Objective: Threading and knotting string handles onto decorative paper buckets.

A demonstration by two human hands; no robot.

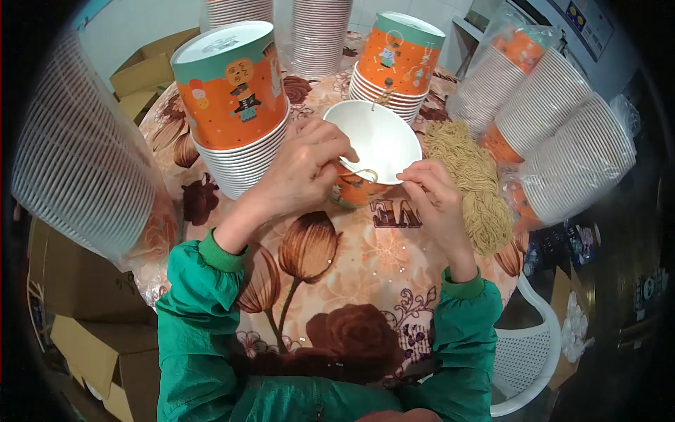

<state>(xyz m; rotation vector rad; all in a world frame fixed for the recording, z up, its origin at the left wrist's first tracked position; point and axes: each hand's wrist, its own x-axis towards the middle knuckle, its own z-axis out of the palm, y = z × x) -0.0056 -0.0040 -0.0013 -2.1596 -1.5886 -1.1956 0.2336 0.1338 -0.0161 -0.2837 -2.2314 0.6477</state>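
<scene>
A paper bucket [380,137], white inside and orange printed outside, stands tilted toward me on the table. A tan cord [362,173] curls in a small loop at its near rim, and a second bit of cord [384,97] shows at the far rim. My left hand [309,158] is closed on the bucket's near-left rim, fingertips over the edge beside the cord. At the near-right rim, my right hand [434,197] has thumb and forefinger pinched together; what lies between them is too small to make out. Right of the bucket lies a bundle of tan cords [471,186].
Nested orange-and-green buckets [228,91] stand upside down at left, with another stack [402,56] behind. Plastic-wrapped stacks of buckets line the left [84,155] and right [573,158] sides. Cardboard boxes [88,352] are at lower left, a white chair [524,352] at lower right.
</scene>
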